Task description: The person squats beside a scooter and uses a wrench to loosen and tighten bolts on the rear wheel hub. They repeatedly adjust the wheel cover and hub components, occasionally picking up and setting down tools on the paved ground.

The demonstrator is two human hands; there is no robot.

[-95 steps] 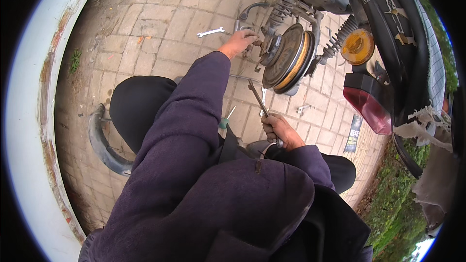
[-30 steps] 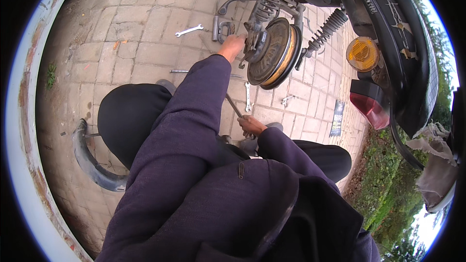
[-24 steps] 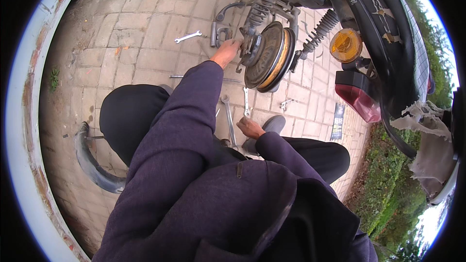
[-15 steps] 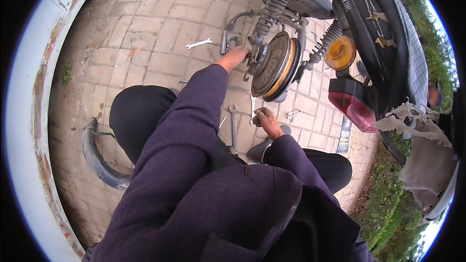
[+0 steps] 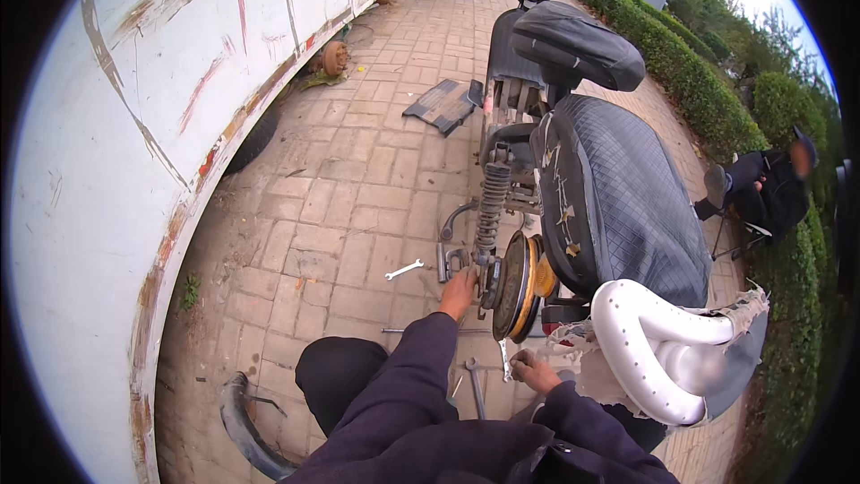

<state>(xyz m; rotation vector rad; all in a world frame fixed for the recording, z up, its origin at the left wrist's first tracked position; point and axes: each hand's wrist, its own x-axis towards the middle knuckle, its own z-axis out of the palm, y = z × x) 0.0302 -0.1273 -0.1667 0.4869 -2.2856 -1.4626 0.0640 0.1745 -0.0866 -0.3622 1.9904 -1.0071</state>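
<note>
My left hand [image 5: 459, 294] reaches to the hub and axle parts on the left side of a scooter's rear wheel [image 5: 512, 282]. Its fingers are bent around something there, partly hidden by the parts. The wheel is a bare metal rim without a tyre, below a coil spring shock absorber [image 5: 493, 202]. Low beside the wheel, my right hand [image 5: 536, 371] is closed with its fingertips on a small silver wrench [image 5: 505, 360]. A larger wrench [image 5: 476, 389] lies on the bricks to the left of that hand.
Another open-end wrench [image 5: 404, 270] and a curved black fender [image 5: 242, 426] lie on the paving. A white, scratched panel wall [image 5: 161, 125] runs along the left. The scooter's seat [image 5: 627, 188] fills the right; beyond it, a person [image 5: 770, 188] sits by the hedge.
The view has tilted up, bringing the whole scooter, the wall and the seated person into sight. Both hands keep nearly the same places at the wheel.
</note>
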